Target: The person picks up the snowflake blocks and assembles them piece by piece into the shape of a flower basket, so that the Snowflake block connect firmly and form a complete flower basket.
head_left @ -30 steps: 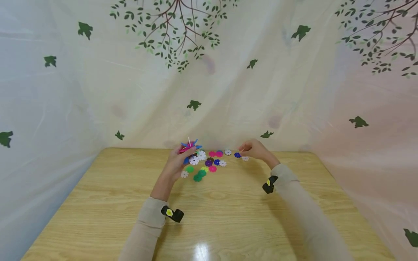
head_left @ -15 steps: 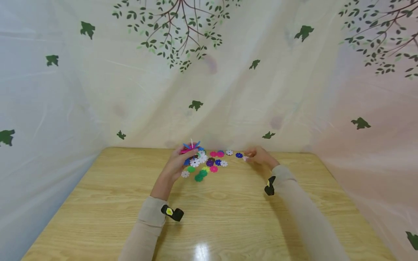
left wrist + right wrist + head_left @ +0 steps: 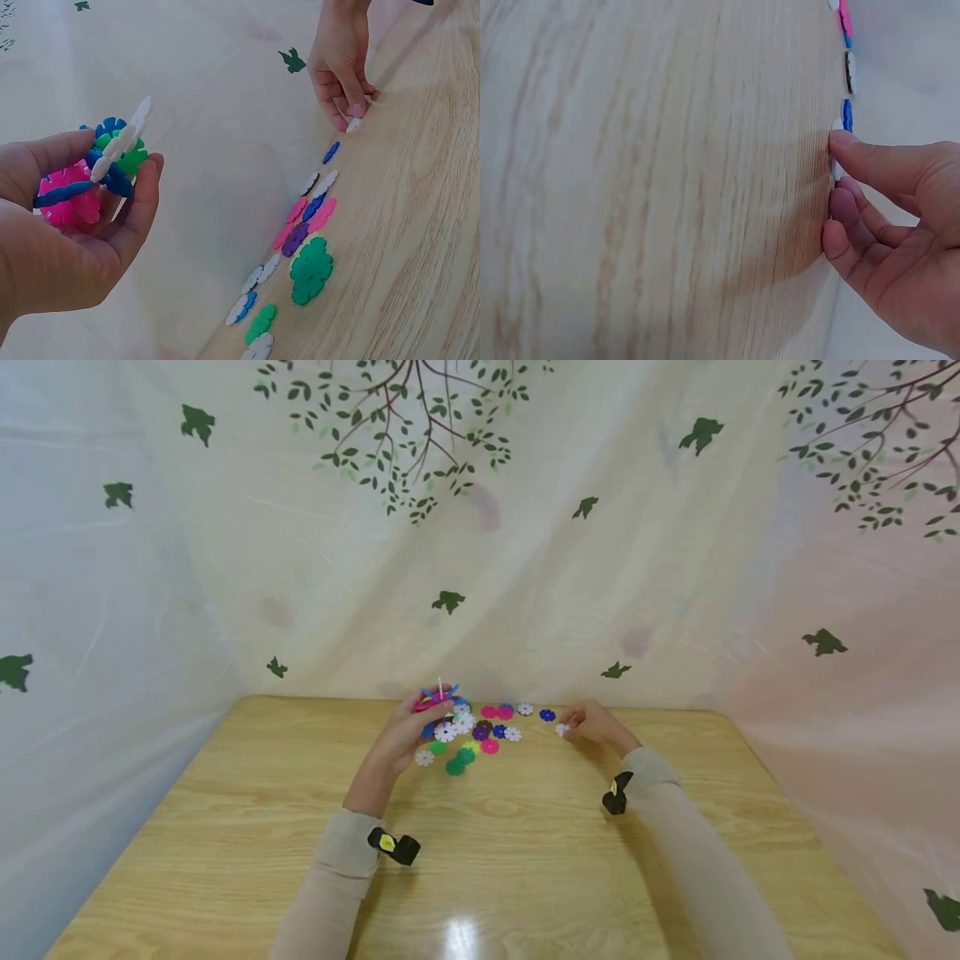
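Between thumb and fingers, my left hand (image 3: 82, 247) grips a cluster of interlocking flower discs (image 3: 105, 161) in pink, blue, green and white, held up above the table. My right hand (image 3: 596, 727) is low at the far right of the loose discs. Its thumb and fingertips pinch a white flower disc (image 3: 837, 154) at the tabletop. A dark blue disc (image 3: 547, 715) lies just to the left of that one. In the left wrist view, a green pair of discs (image 3: 311, 271) and a purple disc (image 3: 295, 240) lie among the other loose pieces.
Several loose discs in white, pink (image 3: 489, 747), green (image 3: 455, 767) and brown are spread near the back edge of the wooden table (image 3: 495, 843). Some overlap. Behind the table hangs a pale curtain (image 3: 360, 610) printed with branches and birds.
My right hand has moved a little right and down, from beside the dark blue disc to the white disc. My left hand still holds the cluster in nearly the same place.
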A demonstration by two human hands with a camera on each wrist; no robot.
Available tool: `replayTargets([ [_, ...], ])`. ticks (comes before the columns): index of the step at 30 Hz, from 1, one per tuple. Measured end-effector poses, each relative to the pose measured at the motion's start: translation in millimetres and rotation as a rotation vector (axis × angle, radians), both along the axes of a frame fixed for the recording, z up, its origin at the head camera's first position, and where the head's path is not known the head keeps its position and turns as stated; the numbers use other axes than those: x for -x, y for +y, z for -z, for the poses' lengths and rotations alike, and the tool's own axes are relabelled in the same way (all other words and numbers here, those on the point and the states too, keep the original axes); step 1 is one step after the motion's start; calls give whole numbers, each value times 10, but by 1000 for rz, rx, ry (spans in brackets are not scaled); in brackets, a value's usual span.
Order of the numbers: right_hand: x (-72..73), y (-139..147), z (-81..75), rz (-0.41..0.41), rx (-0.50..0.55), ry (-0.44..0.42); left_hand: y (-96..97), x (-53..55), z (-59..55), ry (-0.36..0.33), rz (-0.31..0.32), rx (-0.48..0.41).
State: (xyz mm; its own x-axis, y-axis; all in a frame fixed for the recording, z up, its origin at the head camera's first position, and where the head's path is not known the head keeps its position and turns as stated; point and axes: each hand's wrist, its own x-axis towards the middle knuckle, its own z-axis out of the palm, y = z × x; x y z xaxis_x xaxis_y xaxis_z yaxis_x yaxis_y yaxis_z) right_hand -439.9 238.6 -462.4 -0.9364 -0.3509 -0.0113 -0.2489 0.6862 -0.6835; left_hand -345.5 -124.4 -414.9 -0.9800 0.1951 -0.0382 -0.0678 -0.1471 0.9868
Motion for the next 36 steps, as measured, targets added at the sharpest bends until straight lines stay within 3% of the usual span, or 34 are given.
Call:
replayTargets([
  [7,-47,-86,-42,25,20,-100,-8,-4,-12,10,6,-14],
  [13,-199,-250,-151,20,190,-165,6,2,-11,10,15,-52],
  [25,-629,-845,-544,-42,496,-83,130,2,27,-6,45,-48],
  [31,-762,-1169,-560,-69,661,-19,181,-16,62,6,7,-34],
  [36,-811,-1328,-520,-15,712,39,228,-32,67,30,-28,-29],
])
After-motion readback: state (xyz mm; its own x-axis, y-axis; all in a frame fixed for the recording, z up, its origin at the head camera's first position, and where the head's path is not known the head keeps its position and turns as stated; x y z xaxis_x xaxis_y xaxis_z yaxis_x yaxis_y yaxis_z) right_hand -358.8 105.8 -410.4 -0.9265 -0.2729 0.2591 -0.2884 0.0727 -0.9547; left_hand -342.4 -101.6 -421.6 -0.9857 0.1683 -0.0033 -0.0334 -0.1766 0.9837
